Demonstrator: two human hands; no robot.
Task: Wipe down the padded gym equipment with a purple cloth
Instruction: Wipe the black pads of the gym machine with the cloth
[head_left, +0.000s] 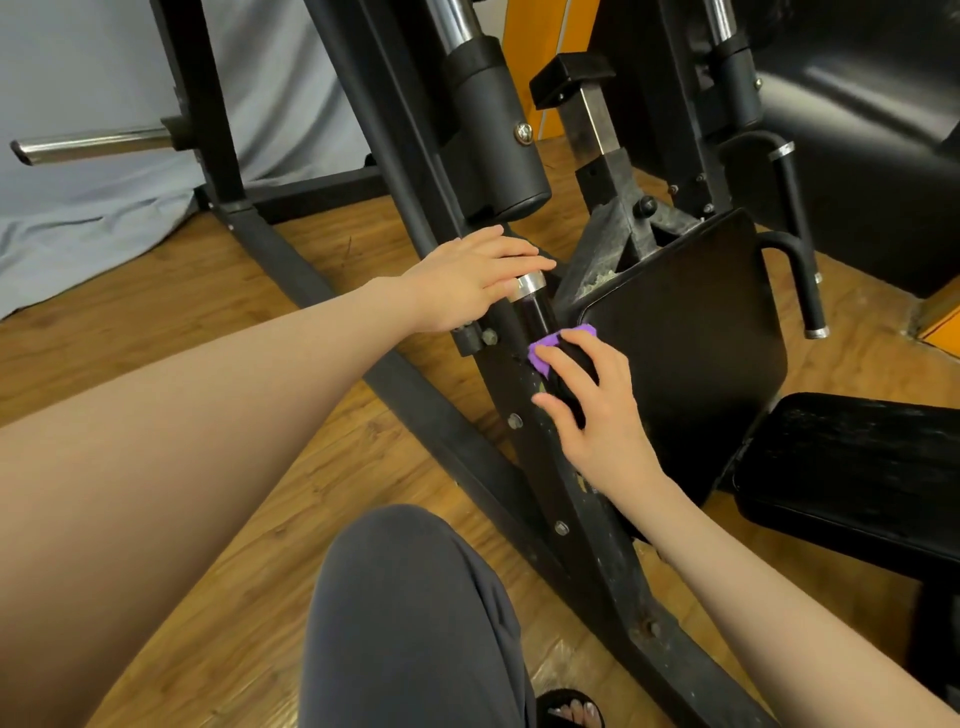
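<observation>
A small purple cloth (545, 345) is wrapped round a black handle grip (537, 314) on the gym machine. My right hand (592, 400) grips the handle with the cloth under its fingers. Just above, my left hand (478, 275) rests with straight fingers on the chrome collar (527, 283) and the slanted frame bar. Right of the handle sits a black back pad (691, 338), and a black seat pad (852, 467) lies lower right. A black roller pad (498, 130) hangs above my left hand.
The black steel frame (561, 499) runs diagonally across the wooden floor (322, 426). A chrome weight peg (93, 143) sticks out at upper left before a grey drape. A curved handle (802, 280) stands right of the back pad. My knee and sandalled foot are at the bottom.
</observation>
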